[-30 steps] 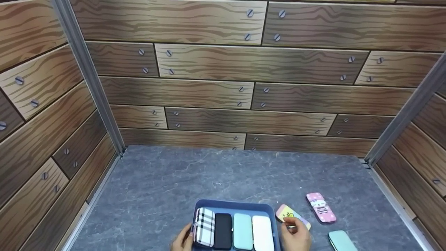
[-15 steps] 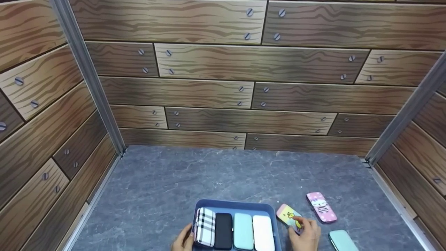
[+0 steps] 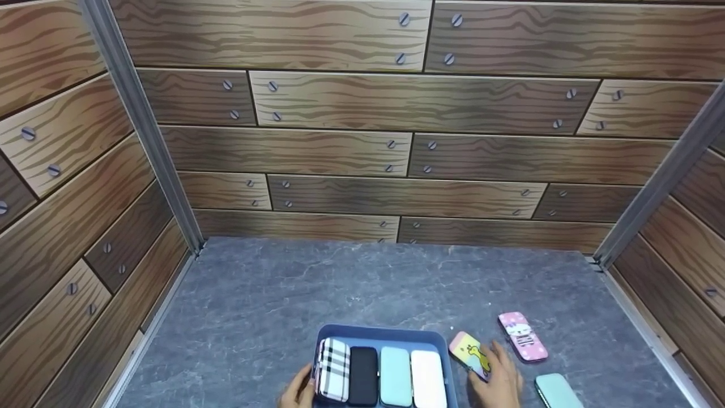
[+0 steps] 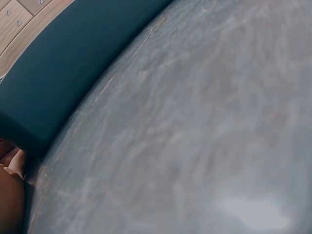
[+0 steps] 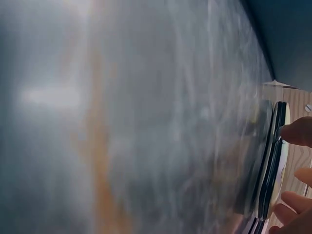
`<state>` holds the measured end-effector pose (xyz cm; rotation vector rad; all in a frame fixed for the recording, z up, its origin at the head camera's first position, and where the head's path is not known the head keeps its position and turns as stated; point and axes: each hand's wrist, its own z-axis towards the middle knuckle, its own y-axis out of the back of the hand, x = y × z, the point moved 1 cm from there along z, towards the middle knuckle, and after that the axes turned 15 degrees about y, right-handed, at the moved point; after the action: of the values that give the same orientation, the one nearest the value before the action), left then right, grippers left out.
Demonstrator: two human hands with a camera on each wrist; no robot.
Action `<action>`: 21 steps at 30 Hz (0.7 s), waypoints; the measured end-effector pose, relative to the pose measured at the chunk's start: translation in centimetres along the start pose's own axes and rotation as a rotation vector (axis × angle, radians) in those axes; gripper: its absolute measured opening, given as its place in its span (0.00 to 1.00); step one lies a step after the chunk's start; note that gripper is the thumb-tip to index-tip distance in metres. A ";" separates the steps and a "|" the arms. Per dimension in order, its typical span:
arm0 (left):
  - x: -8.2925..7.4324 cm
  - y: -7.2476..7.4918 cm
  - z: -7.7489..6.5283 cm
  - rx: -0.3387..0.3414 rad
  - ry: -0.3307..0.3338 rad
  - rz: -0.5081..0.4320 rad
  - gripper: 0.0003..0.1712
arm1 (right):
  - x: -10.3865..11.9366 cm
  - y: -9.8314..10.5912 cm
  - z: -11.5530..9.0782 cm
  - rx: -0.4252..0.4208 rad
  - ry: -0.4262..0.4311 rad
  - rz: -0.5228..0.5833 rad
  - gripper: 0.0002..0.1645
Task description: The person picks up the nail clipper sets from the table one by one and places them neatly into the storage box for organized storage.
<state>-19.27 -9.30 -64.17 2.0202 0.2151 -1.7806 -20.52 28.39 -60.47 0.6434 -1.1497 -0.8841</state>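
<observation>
In the head view my left hand (image 3: 297, 388) grips the left wall of a blue tray (image 3: 385, 331). A plaid case (image 3: 334, 368), a black case (image 3: 363, 375), a mint case (image 3: 395, 375) and a white case (image 3: 429, 378) stand side by side in it. My right hand (image 3: 498, 379) is at a pastel case with a giraffe picture (image 3: 469, 350), right of the tray. Its thumb touches the case's near edge in the right wrist view, and the fingers spread over the far end, partly hiding it. The left wrist view shows little of the left hand.
A pink cat-print case (image 3: 523, 336) lies beyond my right hand, and another mint case (image 3: 557, 391) lies to its right. The grey marbled tabletop (image 3: 272, 294) is bounded by wood-patterned walls (image 3: 340, 102) with metal corner posts (image 3: 147, 130).
My right hand has moved to the right along the giraffe case, and its fingers have spread from a closer pinch-like pose. The left hand and tray stay put.
</observation>
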 end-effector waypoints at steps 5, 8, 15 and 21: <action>0.1 0.0 -0.1 0.019 0.014 -0.040 0.16 | -0.3 0.1 0.1 0.054 0.009 -0.064 0.34; 0.1 0.1 0.0 -0.007 -0.007 -0.008 0.15 | -0.4 0.3 0.2 0.071 0.009 -0.061 0.34; -0.3 0.4 -0.1 -0.026 0.006 0.111 0.15 | -0.1 0.7 0.1 0.073 -0.056 -0.031 0.34; -0.2 0.5 -0.1 0.031 0.055 0.075 0.17 | 0.2 0.6 -0.6 -0.005 -0.127 0.014 0.34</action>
<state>-18.96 -9.67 -63.89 2.0728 0.1273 -1.6938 -19.75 28.53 -60.05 0.5815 -1.2642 -0.9263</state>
